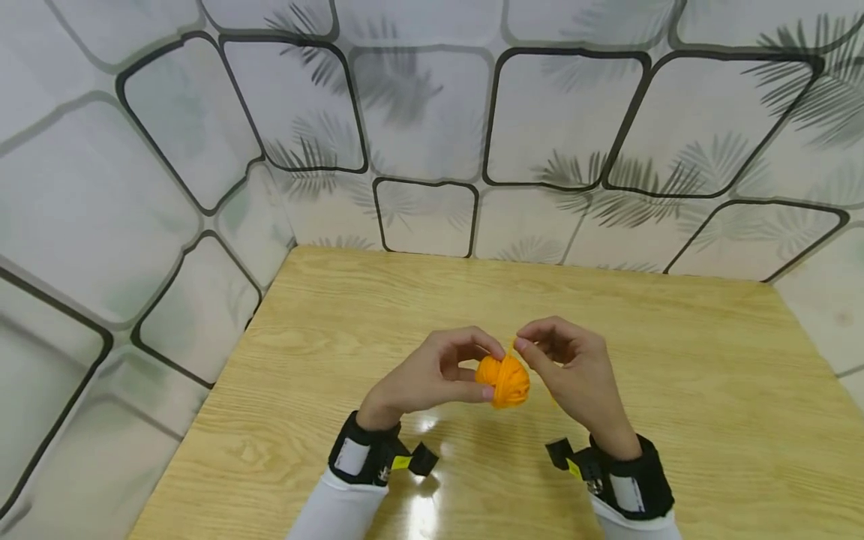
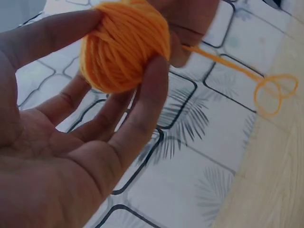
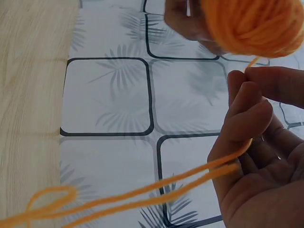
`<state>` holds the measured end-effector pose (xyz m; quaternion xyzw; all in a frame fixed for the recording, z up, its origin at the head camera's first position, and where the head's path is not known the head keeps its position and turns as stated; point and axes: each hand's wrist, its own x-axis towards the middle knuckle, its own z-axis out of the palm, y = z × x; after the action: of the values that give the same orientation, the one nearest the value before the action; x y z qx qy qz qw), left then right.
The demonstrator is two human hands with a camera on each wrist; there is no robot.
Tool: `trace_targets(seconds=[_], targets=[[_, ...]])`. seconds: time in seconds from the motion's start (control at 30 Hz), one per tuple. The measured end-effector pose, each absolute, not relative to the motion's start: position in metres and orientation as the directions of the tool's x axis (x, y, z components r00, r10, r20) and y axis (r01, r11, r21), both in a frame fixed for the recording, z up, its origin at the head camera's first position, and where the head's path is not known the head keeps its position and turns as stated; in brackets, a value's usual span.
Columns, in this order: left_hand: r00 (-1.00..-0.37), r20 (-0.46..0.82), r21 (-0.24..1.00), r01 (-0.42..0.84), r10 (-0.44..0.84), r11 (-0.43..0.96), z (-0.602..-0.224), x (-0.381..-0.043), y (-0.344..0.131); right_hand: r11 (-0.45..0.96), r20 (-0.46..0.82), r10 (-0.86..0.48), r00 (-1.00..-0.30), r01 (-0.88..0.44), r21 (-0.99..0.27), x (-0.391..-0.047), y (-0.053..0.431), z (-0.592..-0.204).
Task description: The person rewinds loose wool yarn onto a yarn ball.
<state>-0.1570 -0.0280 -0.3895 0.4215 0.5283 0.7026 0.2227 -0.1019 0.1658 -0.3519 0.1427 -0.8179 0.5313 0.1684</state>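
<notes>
An orange ball of yarn [image 1: 511, 381] is held above the wooden table by my left hand [image 1: 432, 371], thumb on one side and fingertips on the other. Strands wrap round its middle in the head view. Just to its right, my right hand [image 1: 574, 367] pinches the yarn strand [image 3: 251, 62] between thumb and index finger, close to the ball. In the right wrist view, more yarn [image 3: 180, 183] passes under the curled fingers and trails off to the lower left. The left wrist view shows loose loops [image 2: 274, 94] in the trailing yarn.
The wooden table [image 1: 378, 300] spreads under both hands. White walls [image 1: 425, 97] with dark rounded outlines and leaf prints stand behind and to the left. Each wrist wears a black strap [image 1: 364, 454] with a small camera, below the white sleeves.
</notes>
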Motion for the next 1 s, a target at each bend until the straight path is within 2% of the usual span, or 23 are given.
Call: trace_targets(seconds=[0.07, 0.13, 0.17, 0.23, 0.33, 0.4, 0.47, 0.6, 0.73, 0.83, 0.9, 1.0], targets=[[-0.604, 0.378, 0.900, 0.064, 0.701, -0.431, -0.387, -0.156, -0.027, 0.393, 0.426, -0.068, -0.902, -0.417, -0.820, -0.104, 0.164, -0.358], [-0.713, 0.372, 0.870, 0.045, 0.595, -0.490, -0.385, -0.154, -0.024, 0.391, 0.415, -0.088, -0.905, -0.415, -0.821, -0.106, 0.162, -0.367], [-0.772, 0.367, 0.866, 0.080, 0.519, -0.493, -0.386, -0.154, -0.021, 0.397, 0.407, -0.100, -0.908, -0.412, -0.820, -0.107, 0.160, -0.371], [-0.862, 0.339, 0.890, 0.165, 0.376, -0.426, -0.388, -0.155, -0.017, 0.409, 0.389, -0.131, -0.912, -0.407, -0.816, -0.107, 0.156, -0.378], [-0.907, 0.308, 0.949, 0.275, 0.286, -0.152, -0.395, -0.157, -0.015, 0.416, 0.371, -0.141, -0.918, -0.395, -0.819, -0.104, 0.153, -0.381], [-0.904, 0.286, 0.950, 0.310, 0.318, 0.027, -0.400, -0.159, -0.017, 0.408, 0.378, -0.138, -0.916, -0.400, -0.821, -0.103, 0.154, -0.379], [-0.883, 0.254, 0.936, 0.328, 0.394, 0.131, -0.403, -0.160, -0.020, 0.401, 0.396, -0.127, -0.910, -0.412, -0.818, -0.102, 0.156, -0.378], [-0.814, 0.187, 0.920, 0.342, 0.550, 0.193, -0.406, -0.163, -0.025, 0.388, 0.423, -0.100, -0.900, -0.427, -0.817, -0.105, 0.164, -0.376], [-0.663, 0.160, 0.963, 0.266, 0.731, 0.031, -0.406, -0.166, -0.030, 0.333, 0.412, -0.047, -0.910, -0.403, -0.852, -0.109, 0.174, -0.377], [-0.548, 0.230, 0.973, 0.150, 0.804, -0.176, -0.403, -0.166, -0.031, 0.262, 0.368, -0.014, -0.930, -0.359, -0.896, -0.114, 0.179, -0.381], [-0.543, 0.302, 0.947, 0.078, 0.784, -0.311, -0.400, -0.165, -0.030, 0.213, 0.327, -0.001, -0.945, -0.319, -0.923, -0.117, 0.177, -0.386], [-0.653, 0.363, 0.881, 0.009, 0.665, -0.473, -0.397, -0.161, -0.026, 0.151, 0.273, 0.016, -0.962, -0.268, -0.951, -0.120, 0.169, -0.392]])
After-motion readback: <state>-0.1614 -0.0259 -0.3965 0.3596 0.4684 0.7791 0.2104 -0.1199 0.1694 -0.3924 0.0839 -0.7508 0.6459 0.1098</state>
